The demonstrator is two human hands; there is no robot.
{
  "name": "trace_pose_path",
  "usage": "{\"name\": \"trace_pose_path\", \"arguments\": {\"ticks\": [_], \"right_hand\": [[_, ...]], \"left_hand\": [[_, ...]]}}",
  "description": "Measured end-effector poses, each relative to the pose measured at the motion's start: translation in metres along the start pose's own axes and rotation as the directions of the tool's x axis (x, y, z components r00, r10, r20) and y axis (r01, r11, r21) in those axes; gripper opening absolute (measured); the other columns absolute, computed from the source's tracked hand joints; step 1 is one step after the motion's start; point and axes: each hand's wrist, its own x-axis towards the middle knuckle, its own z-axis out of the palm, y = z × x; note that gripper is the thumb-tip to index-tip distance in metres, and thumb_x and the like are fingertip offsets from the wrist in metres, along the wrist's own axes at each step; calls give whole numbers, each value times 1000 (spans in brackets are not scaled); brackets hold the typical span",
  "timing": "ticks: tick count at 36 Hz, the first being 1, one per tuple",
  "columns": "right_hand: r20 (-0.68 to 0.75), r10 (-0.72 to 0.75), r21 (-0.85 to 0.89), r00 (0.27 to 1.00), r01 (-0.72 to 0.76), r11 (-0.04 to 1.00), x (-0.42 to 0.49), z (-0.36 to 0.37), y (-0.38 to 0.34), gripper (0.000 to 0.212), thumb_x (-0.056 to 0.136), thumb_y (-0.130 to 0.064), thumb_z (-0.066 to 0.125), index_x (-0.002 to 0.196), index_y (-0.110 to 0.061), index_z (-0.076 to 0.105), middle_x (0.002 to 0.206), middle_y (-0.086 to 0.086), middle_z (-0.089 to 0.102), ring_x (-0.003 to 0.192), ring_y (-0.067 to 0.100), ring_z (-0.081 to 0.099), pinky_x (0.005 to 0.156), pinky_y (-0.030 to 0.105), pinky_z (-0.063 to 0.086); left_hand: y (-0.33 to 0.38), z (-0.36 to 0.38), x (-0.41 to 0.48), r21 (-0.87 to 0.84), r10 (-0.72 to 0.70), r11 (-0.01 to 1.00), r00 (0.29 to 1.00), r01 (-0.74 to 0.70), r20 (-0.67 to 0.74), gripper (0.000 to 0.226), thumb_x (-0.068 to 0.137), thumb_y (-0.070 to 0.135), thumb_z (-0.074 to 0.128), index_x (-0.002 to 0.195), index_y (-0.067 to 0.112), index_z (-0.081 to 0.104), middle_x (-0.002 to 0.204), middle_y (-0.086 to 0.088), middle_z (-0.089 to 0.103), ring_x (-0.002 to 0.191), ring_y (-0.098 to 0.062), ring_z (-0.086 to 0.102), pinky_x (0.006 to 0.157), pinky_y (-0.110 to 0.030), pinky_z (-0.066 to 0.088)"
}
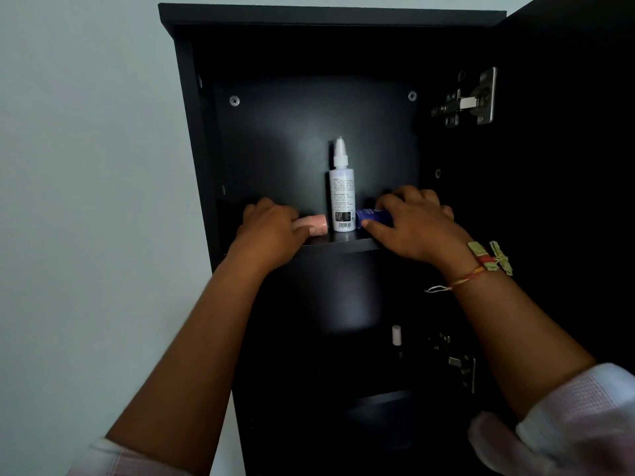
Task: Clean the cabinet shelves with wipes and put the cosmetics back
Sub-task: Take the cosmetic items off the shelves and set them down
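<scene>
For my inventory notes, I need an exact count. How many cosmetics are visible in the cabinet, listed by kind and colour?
White spray bottle: 1
Pink tube: 1
Blue tube: 1
Small pale-capped bottle: 1
Total: 4

My left hand (268, 231) grips a pale pink tube (315, 225) that lies on its side on the upper shelf (340, 247) of the black cabinet (187, 97), its end pointing toward the middle. My right hand (412, 225) curls round a dark blue tube (372, 216), which also lies sideways, thumb under it at the shelf's front edge. Between the two tubes a white spray bottle (342, 197) stands upright, its printed label and barcode facing me; both tubes lie just beside its base. A thread bracelet (481, 266) circles my right wrist. The cabinet door (567, 166) hangs open at right, with a metal hinge (470, 101) showing. Lower down, in the dark, a small bottle with a pale cap (396, 335) stands upright.
</scene>
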Motion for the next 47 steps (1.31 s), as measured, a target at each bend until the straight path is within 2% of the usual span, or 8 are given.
{"name": "trace_pose_path", "arguments": {"ticks": [7, 12, 21, 29, 35, 42, 45, 47], "right_hand": [[70, 37, 19, 997, -39, 999, 0, -6, 2, 61, 86, -70, 38, 133, -32, 39, 142, 6, 44, 132, 33, 33, 103, 50, 29], [118, 35, -92, 992, -24, 995, 0, -13, 4, 64, 86, -75, 31, 134, -35, 43, 143, 5, 41, 133, 35, 31, 103, 51, 28], [238, -47, -87, 970, 70, 994, -1, -24, 18, 74, 74, -82, 42, 139, -47, 33, 144, 4, 41, 131, 37, 36, 108, 50, 33], [101, -203, -33, 974, 208, 978, -7, -28, 25, 44, 82, -46, 66, 123, -47, 51, 120, -4, 59, 116, 29, 52, 99, 47, 44], [-95, -277, -55, 956, 273, 961, -27, -31, 16, 40, 85, -45, 64, 123, -41, 53, 116, -4, 62, 112, 26, 56, 91, 42, 46], [-372, -311, 150, 875, 387, 910, -64, -28, -2, 40, 92, -55, 51, 122, -28, 52, 98, -2, 61, 89, 19, 58, 77, 36, 48], [-306, -229, 376, 924, 338, 863, -86, -22, -9, 38, 90, -56, 54, 119, -31, 50, 90, -11, 61, 80, 6, 58, 71, 23, 44], [-188, -163, 590, 969, 244, 770, -99, -13, -14, 34, 88, -54, 57, 114, -33, 48, 86, -9, 67, 74, 5, 66, 68, 24, 51]], "left_hand": [[-1, -5, -4, -111, 74, 991, 997, -71, 28, 33, 91, 40, 59, 119, 23, 65, 119, -8, 64, 109, -26, 57, 93, -34, 45], [-2, -9, -8, -137, 111, 985, 994, -106, 25, 33, 92, 37, 58, 122, 24, 64, 118, -5, 65, 106, -22, 58, 91, -32, 46], [-3, -7, -18, -144, 121, 982, 993, -118, 11, 32, 94, 36, 55, 122, 23, 63, 115, -4, 66, 101, -21, 59, 87, -32, 46], [-2, -5, -34, -127, 156, 978, 985, -164, -70, 25, 95, 29, 55, 117, 20, 63, 111, -6, 65, 100, -24, 58, 86, -36, 47], [-3, -5, -52, -156, 193, 962, 963, -223, -189, 26, 91, 18, 61, 116, 18, 65, 105, -7, 67, 96, -24, 58, 84, -36, 47], [-1, -12, -84, -199, 162, 944, 896, -263, -414, 30, 88, 30, 65, 118, 25, 64, 107, 9, 61, 99, -10, 52, 84, -17, 36], [-3, -15, -104, -303, 119, 913, 891, -271, -439, 28, 86, 36, 67, 114, 31, 63, 102, 19, 57, 89, 1, 53, 80, -10, 40], [-5, -12, -118, -385, 78, 889, 911, -248, -405, 26, 85, 41, 67, 110, 38, 60, 100, 21, 58, 89, 3, 56, 77, -8, 41]]}}
